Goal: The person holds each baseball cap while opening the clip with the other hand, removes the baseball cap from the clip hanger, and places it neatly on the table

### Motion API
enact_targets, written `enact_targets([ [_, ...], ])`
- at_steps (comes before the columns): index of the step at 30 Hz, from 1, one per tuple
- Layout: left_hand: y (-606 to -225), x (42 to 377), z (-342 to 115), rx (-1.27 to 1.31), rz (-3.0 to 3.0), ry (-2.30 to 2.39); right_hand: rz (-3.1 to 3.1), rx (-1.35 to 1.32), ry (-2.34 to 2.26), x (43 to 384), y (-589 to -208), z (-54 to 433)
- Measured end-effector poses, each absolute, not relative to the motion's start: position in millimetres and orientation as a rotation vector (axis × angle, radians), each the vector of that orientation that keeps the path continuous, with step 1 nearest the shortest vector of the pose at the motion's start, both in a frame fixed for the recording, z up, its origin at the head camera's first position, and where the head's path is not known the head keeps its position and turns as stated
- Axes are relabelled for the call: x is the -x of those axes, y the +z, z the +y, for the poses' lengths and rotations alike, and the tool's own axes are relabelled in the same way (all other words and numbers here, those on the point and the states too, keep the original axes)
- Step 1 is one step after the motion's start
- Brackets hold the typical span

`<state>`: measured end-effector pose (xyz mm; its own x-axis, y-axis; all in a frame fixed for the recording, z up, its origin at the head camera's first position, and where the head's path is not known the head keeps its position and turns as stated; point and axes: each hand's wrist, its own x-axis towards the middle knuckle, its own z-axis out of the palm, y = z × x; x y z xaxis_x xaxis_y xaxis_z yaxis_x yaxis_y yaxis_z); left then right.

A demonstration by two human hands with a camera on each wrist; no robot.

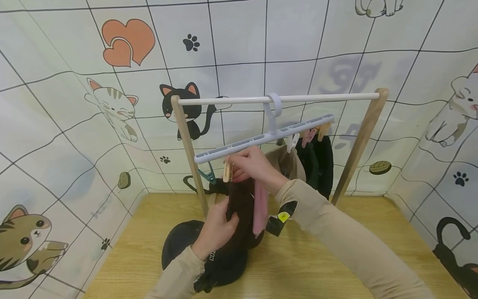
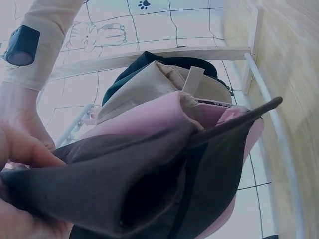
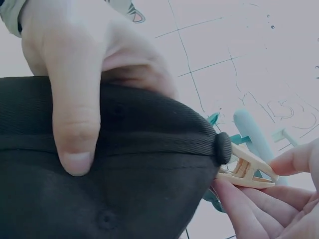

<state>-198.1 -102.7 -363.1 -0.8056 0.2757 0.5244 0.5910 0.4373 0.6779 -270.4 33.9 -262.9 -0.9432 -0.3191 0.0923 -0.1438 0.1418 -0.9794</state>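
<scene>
My left hand (image 1: 218, 226) grips a dark brown baseball cap (image 1: 240, 207) below the low end of a pale hanger (image 1: 239, 146), its thumb on the fabric in the right wrist view. My right hand (image 1: 254, 164) pinches the handles of a beige clothes peg (image 3: 249, 172). The peg's tip is at the button (image 3: 223, 148) on top of the cap; whether it bites the fabric I cannot tell. Beside it a teal peg (image 1: 209, 174) hangs from the hanger's end. A pink cap (image 2: 144, 114) hangs just behind the brown one, partly hidden.
The hanger hooks over a white rail (image 1: 231, 100) between wooden posts (image 1: 354, 153) and tilts down leftward. A beige cap (image 2: 134, 92) and dark caps (image 1: 321, 166) hang farther right, under white, pink and orange pegs. A black cap (image 1: 183, 241) lies on the wooden table (image 1: 123, 257).
</scene>
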Motion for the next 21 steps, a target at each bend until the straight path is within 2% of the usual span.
enact_targets([
  [10, -383, 195, -108, 0.704, -2.35, -1.348, 2.242, 0.548, -1.903, 272, -265, 35],
  [21, -395, 194, -115, 0.731, -2.364, -1.334, 2.684, 0.703, -1.818, 270, -278, 26],
])
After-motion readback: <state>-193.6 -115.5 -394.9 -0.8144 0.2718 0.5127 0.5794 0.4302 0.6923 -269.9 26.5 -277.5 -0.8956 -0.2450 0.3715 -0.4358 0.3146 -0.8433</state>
